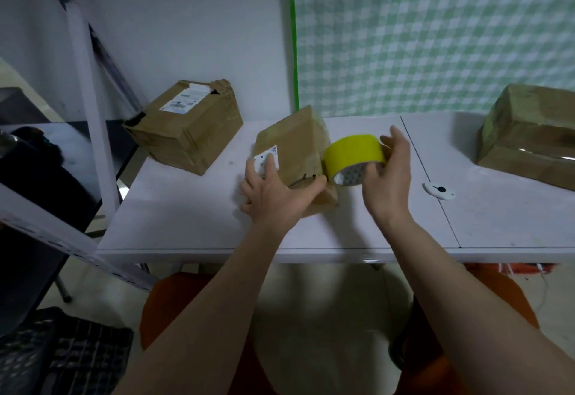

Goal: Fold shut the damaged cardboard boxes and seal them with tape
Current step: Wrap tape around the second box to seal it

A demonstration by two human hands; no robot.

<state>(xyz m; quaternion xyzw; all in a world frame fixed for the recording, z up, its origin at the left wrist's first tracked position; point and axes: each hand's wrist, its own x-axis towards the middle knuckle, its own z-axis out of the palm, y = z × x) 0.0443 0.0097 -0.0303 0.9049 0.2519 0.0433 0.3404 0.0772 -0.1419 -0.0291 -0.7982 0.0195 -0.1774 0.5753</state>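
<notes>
A: Small box [295, 152] sat mid-table [193, 226], tipped on an edge, its torn seam facing the person. Why tipped?

B: Probably to bring the damaged side up for taping. The left hand [273, 192] held it there, fingers spread over the label face, thumb hooked along the ripped edge. It was a fairly open brace, more pressing than clutching.

A: And the tape?

B: The yellow tape roll [354, 156] was touching the small box's right side, just at the tear. The right hand [387, 174] had it, fingers curled round the far rim and thumb at the core. The person looked ready to lay a strip on. Couldn't tell if a free end was stuck down, too blurry.

A: Other boxes?

B: A bigger torn box [186, 124] was behind and left of the small box, with a label on top and a ragged corner, likely unsealed. Another box [532, 136] was well off to the right of it, glossy, so maybe taped already.

A: Anything else?

B: A small white cutter-like thing [438, 191] lay right of the small box, near the right hand, likely for cutting the strip.
</notes>
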